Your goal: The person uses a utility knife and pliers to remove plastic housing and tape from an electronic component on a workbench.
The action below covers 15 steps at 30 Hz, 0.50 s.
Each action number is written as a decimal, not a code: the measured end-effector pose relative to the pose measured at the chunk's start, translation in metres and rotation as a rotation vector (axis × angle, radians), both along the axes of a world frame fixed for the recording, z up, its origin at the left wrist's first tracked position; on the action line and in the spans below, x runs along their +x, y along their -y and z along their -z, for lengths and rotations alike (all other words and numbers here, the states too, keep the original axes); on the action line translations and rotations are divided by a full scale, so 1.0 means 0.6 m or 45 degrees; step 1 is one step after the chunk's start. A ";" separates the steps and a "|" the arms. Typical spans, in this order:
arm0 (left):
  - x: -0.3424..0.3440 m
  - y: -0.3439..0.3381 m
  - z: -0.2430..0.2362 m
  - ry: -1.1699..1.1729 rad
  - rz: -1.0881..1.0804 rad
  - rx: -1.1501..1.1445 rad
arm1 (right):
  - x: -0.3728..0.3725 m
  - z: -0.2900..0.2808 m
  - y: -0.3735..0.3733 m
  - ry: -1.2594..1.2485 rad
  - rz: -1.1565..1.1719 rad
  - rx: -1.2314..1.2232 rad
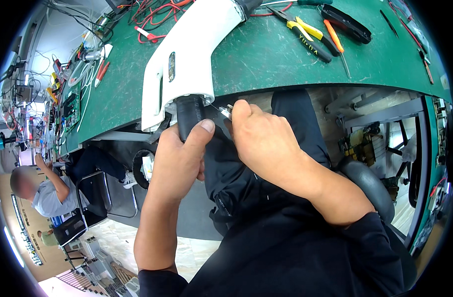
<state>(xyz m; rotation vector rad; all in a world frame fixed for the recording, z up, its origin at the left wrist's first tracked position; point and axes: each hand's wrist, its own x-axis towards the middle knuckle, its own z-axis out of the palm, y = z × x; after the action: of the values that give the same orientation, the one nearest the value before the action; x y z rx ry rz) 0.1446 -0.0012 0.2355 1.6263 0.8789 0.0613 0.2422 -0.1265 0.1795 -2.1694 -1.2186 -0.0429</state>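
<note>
A white curved plastic housing [184,52] lies over the front edge of the green table [256,67], with a thick black tube [188,109] coming out of its near end. My left hand [176,163] is closed round that tube, thumb on top, just below the housing. My right hand [261,141] pinches a small silvery metal piece [225,111], too small to make out clearly, just right of the tube. A thin wire seems to run from the piece toward the housing.
Pliers [308,44], an orange-handled screwdriver [333,37], a black case [345,24] and red cables [152,15] lie at the back. Electronics and wiring [68,99] crowd the left end. A seated co-worker [58,193] is at left. A black chair [367,188] is at right.
</note>
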 end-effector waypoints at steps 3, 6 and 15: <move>0.001 -0.001 0.002 -0.005 0.002 -0.005 | 0.000 0.006 -0.001 -0.003 0.023 0.023; 0.000 -0.001 -0.003 -0.023 0.022 0.012 | -0.002 0.004 -0.001 0.003 0.028 0.050; 0.013 0.010 -0.074 0.010 -0.174 -0.318 | 0.053 -0.124 0.013 0.121 -0.149 -0.225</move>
<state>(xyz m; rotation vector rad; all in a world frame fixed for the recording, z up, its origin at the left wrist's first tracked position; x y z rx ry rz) 0.1525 -0.0070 0.2801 1.3326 0.9516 0.0511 0.2737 -0.1344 0.2540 -2.2636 -1.4499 0.0114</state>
